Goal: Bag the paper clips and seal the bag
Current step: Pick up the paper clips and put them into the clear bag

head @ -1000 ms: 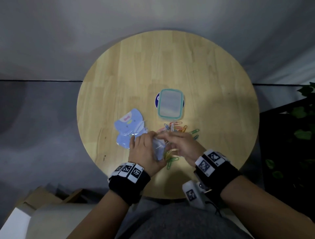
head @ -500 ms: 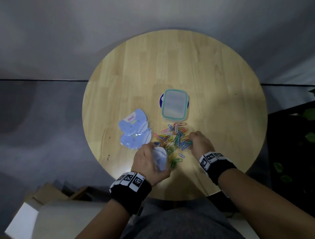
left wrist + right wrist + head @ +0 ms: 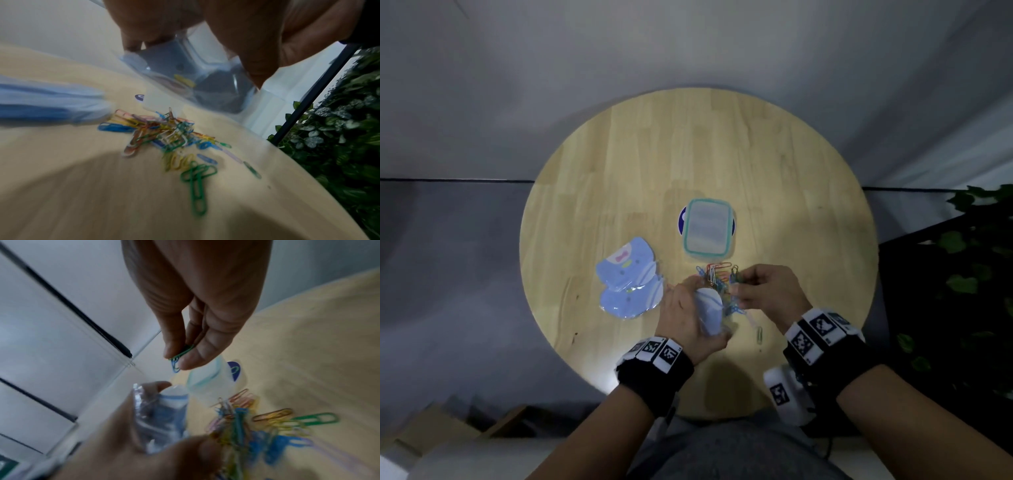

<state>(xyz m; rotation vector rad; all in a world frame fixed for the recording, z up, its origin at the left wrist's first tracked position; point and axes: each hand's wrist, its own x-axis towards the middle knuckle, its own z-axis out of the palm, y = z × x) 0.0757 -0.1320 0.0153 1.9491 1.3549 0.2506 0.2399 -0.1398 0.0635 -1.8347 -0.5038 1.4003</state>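
Left hand [image 3: 690, 320] grips a small clear blue-printed bag [image 3: 709, 310], fingers curled round it, held just above the near part of the round wooden worktop [image 3: 774, 164]; in the right wrist view the bag's mouth [image 3: 174, 391] faces up toward the other hand, contents blurred, cannot tell how many clips are inside. Right hand [image 3: 767, 291] is raised just right of the bag, thumb and fingertips [image 3: 191, 356] pinching a few paper clips [image 3: 179, 358], green and blue, hanging just above the bag's mouth, not yet in it. Loose pile of coloured paper clips [image 3: 164, 134] lies on the worktop between and just beyond the two hands, toward the near edge; green, yellow, blue, pink, red ones tangled together, some chained. One single clip [image 3: 759, 334] lies apart, nearer the near edge, right of the left hand. Small rectangular plastic box with teal-rimmed lid [image 3: 707, 231] sits near the worktop's centre, just beyond the pile, on top of a round dark blue sticker or disc [image 3: 682, 219] that peeks out at its left side. Stack of spare blue printed bags [image 3: 628, 282] lies flat at the left side of the worktop, just left of the left hand, apart from the clips. Both wrists wear black bands with marker tags [image 3: 657, 351]. Green leafy plant [image 3: 969, 267] stands off the worktop's right edge. Left wrist view is motion-blurred.
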